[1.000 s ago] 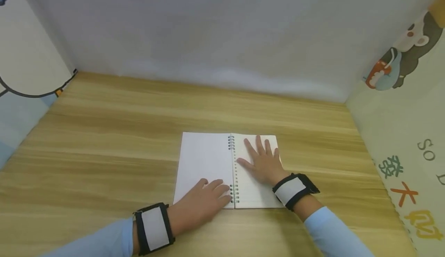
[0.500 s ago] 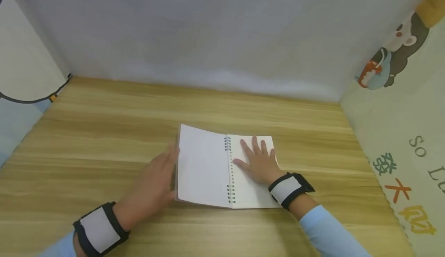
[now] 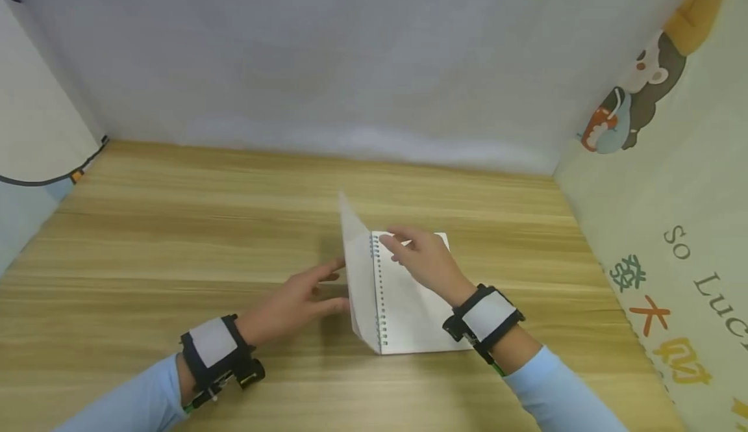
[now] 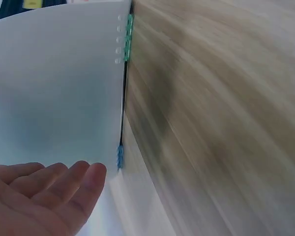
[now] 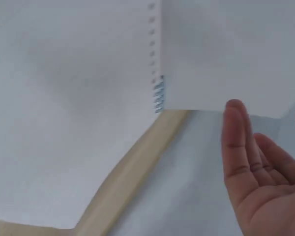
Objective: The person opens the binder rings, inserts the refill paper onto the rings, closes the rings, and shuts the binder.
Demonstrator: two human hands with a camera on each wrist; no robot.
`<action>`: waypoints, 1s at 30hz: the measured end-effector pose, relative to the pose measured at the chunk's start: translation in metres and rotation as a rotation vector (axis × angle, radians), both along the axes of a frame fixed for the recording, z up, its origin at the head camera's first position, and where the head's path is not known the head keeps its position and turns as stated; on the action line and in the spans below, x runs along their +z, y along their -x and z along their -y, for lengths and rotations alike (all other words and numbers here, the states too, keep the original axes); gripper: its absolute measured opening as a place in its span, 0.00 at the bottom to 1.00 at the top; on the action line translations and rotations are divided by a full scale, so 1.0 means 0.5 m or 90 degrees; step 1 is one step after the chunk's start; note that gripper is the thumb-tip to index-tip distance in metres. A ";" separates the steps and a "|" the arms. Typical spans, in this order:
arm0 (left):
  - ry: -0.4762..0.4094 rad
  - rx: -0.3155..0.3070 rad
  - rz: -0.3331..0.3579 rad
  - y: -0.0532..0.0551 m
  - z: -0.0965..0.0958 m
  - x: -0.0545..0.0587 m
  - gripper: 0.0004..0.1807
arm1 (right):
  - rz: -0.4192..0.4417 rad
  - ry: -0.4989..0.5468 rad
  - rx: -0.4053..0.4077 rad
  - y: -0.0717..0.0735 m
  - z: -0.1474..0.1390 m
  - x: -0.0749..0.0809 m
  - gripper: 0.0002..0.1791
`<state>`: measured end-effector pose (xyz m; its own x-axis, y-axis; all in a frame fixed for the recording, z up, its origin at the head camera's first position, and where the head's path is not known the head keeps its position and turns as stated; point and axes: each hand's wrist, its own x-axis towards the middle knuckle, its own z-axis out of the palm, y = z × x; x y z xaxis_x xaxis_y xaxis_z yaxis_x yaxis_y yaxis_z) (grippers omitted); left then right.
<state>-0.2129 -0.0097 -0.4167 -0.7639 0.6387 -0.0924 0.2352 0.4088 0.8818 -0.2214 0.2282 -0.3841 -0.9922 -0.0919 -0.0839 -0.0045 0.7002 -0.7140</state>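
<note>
A spiral notebook (image 3: pixel 409 318) lies spread on the table, its right-hand lined page flat. Its left cover (image 3: pixel 358 276) is lifted nearly upright from the binding. My left hand (image 3: pixel 297 306) is at the cover's outer side, fingers and thumb extended toward it; some fingertips are hidden behind it in the head view. The left wrist view shows the smooth back of the cover (image 4: pixel 54 103) with green rings (image 4: pixel 128 37) and blue rings (image 4: pixel 120 156) along the binding. Above the right page, near the rings, my right hand (image 3: pixel 429 262) hovers with loosely bent fingers, holding nothing.
The wood-grain table (image 3: pixel 204 224) extends around the notebook. A pale grey backdrop (image 3: pixel 327 62) stands behind it. At the right is a panel (image 3: pixel 613 211) with cartoon figures and lettering, and at the left another printed panel (image 3: pixel 41 94).
My left hand went from the left page to its outer edge, and the cover has swung up toward the right. The right hand, flat on the page before, has lifted off it.
</note>
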 end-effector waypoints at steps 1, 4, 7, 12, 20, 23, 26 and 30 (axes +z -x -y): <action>-0.006 -0.003 0.002 0.002 -0.010 -0.001 0.43 | -0.001 0.033 -0.001 -0.002 0.005 0.012 0.28; -0.009 -0.015 -0.011 0.005 -0.041 -0.002 0.44 | -0.006 0.087 0.004 -0.012 0.014 0.041 0.28; 0.002 -0.034 -0.032 0.008 -0.068 -0.005 0.45 | -0.021 0.091 -0.001 -0.020 0.013 0.059 0.28; 0.013 -0.066 -0.058 0.013 -0.096 -0.013 0.45 | -0.042 0.081 -0.015 -0.032 -0.003 0.072 0.23; 0.055 -0.096 -0.121 0.018 -0.118 -0.023 0.42 | -0.075 0.057 -0.045 -0.054 -0.045 0.079 0.17; 0.084 -0.110 -0.153 0.020 -0.122 -0.026 0.42 | -0.082 0.041 -0.066 -0.060 -0.063 0.076 0.16; 0.126 -0.119 -0.201 0.020 -0.124 -0.028 0.42 | -0.091 0.014 -0.081 -0.064 -0.076 0.073 0.16; 0.207 -0.136 -0.293 0.017 -0.126 -0.033 0.39 | -0.108 -0.037 -0.097 -0.070 -0.089 0.068 0.16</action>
